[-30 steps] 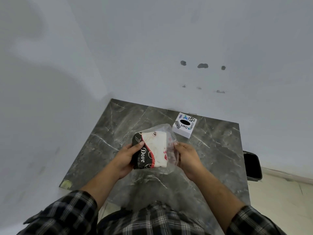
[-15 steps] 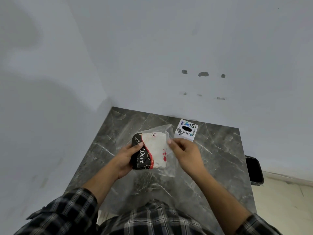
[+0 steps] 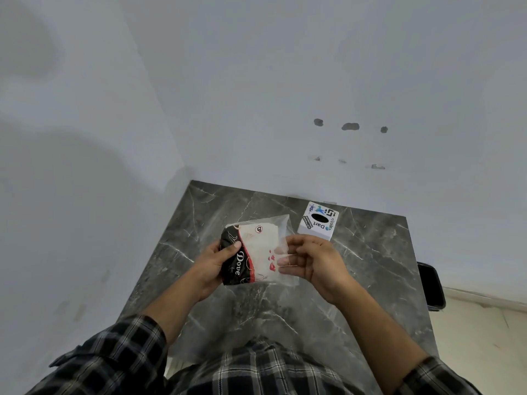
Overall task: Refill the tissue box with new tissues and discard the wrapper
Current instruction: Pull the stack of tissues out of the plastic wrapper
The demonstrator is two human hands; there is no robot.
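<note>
Two bare hands hold a tissue pack above the marble-patterned desk (image 3: 199, 220), with the step in hand judged to be the opening of the wrapper. At left, the left hand (image 3: 212, 262) clamps the black "Dove" end of the tissue pack (image 3: 251, 252), thumb on the upper face and fingers (image 3: 225, 246) curled beneath. At centre, the white tissues show through the clear plastic wrapper (image 3: 282, 226), whose loose end stands out past the stack on its right side. The right hand (image 3: 313, 260) meets that loose end: its fingers (image 3: 285, 262) are lightly bent and a little apart, touching the film; whether they pinch it or merely rest on it cannot be told. At right, the white tissue box (image 3: 318, 220) stands on the desk near the wall, just beyond the right hand and apart from the pack, its dark oval slot facing up and showing no tissue. Further right, a dark object (image 3: 430, 286) lies beyond the desk edge, its nature unclear.

Refilling has not begun. The next move calls for a firm grip on the film, parting it, then drawing the stack out while the left hand steadies the pack.
</note>
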